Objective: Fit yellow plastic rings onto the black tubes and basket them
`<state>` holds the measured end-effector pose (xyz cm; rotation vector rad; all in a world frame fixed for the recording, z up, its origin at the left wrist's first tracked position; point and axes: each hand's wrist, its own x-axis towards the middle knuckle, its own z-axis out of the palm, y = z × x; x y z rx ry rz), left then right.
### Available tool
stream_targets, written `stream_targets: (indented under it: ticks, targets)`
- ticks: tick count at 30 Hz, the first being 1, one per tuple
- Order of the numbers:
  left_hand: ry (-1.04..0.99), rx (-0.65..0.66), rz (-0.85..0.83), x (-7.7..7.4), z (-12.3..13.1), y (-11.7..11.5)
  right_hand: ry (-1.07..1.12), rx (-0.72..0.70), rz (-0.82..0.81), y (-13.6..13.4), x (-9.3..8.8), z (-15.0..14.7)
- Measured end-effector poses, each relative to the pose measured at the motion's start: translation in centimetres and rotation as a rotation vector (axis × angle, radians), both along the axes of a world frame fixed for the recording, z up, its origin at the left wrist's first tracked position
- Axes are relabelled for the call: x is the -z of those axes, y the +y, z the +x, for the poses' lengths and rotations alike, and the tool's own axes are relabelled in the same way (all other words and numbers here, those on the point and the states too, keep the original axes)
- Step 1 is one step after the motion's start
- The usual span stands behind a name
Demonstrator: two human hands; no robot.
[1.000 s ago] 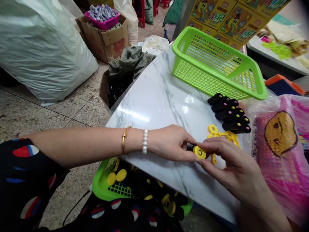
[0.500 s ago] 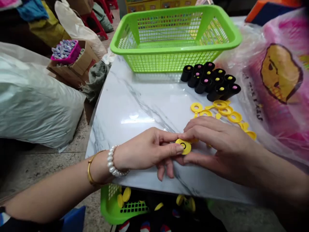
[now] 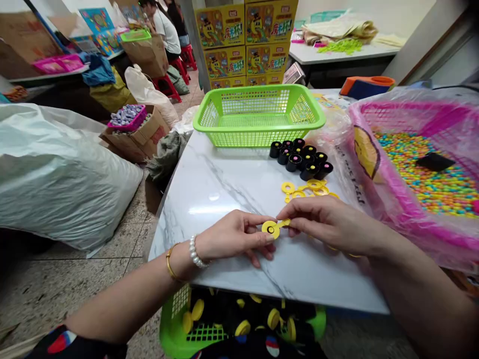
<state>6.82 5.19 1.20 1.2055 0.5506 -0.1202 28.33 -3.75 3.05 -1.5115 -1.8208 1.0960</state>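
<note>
Between thumb and fingers, my left hand [image 3: 243,237] pinches a round yellow plastic cap [image 3: 271,229] with a dark ring at its centre. A short strap sticks out from the cap to the right. My right hand [image 3: 325,222] is closed on the strap's end, so both hands hold the one piece above the white marbled table [image 3: 194,184]. Just beyond my right hand lie several loose yellow ring caps [image 3: 316,184], partly hidden by it. Behind them stand several black cylinders [image 3: 294,162] with a yellow or pink dot in each.
A green basket [image 3: 258,130] stands at the table's far edge. On the right is a plastic-lined pink basket [image 3: 404,199] of small coloured balls. Below the near edge, a green basket [image 3: 174,319] holds black pieces with yellow caps. A large white sack [image 3: 63,184] stands left.
The view has tilted up, bringing the pink basket's contents and stacked boxes into sight. My right hand has drawn slightly back, and the cap's strap now shows between my hands.
</note>
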Motion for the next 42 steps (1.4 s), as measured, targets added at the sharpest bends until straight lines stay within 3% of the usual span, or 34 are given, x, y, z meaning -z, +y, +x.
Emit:
stream_targets:
  ticks: [3,6,20,26,30,37,42]
  targets:
    - [-0.011,0.006,0.038,0.0,0.1,-0.2,0.263,0.025,-0.142,0.3,0.4,-0.3]
    - [-0.017,0.001,0.077,0.2,0.2,-0.3,0.379,0.014,-0.262,0.9,1.1,-0.9]
    - [-0.027,0.027,0.195,1.0,0.4,-0.6,0.379,-0.015,-0.529,1.5,0.6,-1.5]
    - [-0.095,0.051,0.111,0.9,0.2,-0.4,0.396,-0.053,-0.539,1.5,1.1,-1.0]
    - [-0.075,0.071,0.276,0.9,0.4,-0.2,0.305,-0.089,-0.536,1.2,0.8,-0.7]
    - [-0.066,0.084,0.336,1.2,0.7,-0.2,-0.219,-0.021,-0.154,0.8,-0.3,-2.2]
    - [-0.038,0.097,0.413,1.1,0.4,-0.5,-0.089,0.005,-0.114,0.6,0.6,-2.8]
